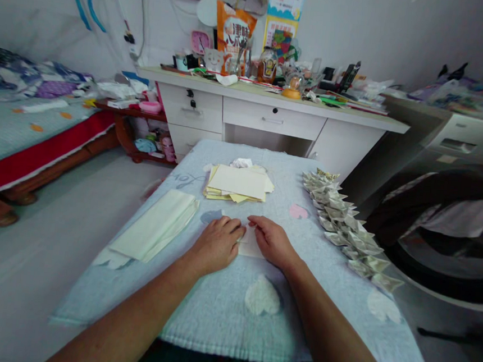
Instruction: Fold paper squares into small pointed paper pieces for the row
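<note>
Light-blue cloth with pale heart shapes (208, 313) covers the table, near edge by the person's lap. Forearms reach in from the bottom corners. Small, flat white paper sheet (251, 248) lies on the cloth between both hands, partly hidden under them. Left hand (219, 241): palm down, fingers bent and close together, over the sheet's left side; fingertips at its upper left. Right hand (273, 241): over the sheet's right side, fingers curled, index fingertip near its top edge. Fingertips of the two hands nearly meet, narrow gap. Can't tell whether either hand pinches the sheet or just presses it.

Left of the left hand, apart: long folded pile of pale greenish-white paper (155, 225). Right of the right hand, well apart: slanting row of pointed, folded grey-white paper pieces (342, 221). Beyond the fingers: loose stack of cream and yellow rectangular paper (238, 182), crumpled white wad (242, 163) just behind it. Farther: white desk with drawers (247, 114), cluttered top, orange plastic bag (234, 34) standing on it.
</note>
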A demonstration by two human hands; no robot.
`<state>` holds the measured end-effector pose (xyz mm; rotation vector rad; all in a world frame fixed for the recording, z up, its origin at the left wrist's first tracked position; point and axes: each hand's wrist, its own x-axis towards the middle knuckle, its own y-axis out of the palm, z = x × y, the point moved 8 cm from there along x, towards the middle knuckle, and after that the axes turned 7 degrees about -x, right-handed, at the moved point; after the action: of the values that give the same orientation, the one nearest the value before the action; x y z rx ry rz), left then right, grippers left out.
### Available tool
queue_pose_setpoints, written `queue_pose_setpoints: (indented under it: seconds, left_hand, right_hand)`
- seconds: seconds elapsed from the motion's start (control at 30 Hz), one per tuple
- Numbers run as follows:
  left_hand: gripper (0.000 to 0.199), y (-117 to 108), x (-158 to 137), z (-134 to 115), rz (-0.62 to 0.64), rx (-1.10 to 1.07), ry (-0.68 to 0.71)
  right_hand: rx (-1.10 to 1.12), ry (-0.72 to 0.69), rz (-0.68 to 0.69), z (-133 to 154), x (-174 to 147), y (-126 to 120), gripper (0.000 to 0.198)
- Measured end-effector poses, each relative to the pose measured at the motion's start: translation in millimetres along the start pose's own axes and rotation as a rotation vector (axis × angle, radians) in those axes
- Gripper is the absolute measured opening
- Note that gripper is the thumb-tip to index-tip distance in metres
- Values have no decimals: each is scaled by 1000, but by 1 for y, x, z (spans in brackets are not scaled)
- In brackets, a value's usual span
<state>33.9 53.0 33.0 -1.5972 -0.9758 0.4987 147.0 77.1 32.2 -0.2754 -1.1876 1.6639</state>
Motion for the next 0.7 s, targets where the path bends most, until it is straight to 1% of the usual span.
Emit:
queue_pose_setpoints:
  seconds: [0.07, 0.13, 0.37, 0.53, 0.7]
  left_hand:
    - [30, 0, 0, -2, 6, 29, 0]
    - [28, 1, 0, -4, 8, 49, 1]
    - [28, 2, 1, -5, 4, 71, -1]
    - [27, 3, 0, -6, 1, 55, 11]
    - [34, 5, 2, 0, -12, -12, -6]
  right_hand:
    - [34, 6, -68, -4, 1, -4, 39]
    - [28, 24, -98, -7, 2, -5, 35]
    - [-81, 73, -30, -4, 6, 4, 31]
    - [-156, 59, -2, -1, 7, 7, 31]
    - [-221, 29, 29, 0, 6, 12, 31]
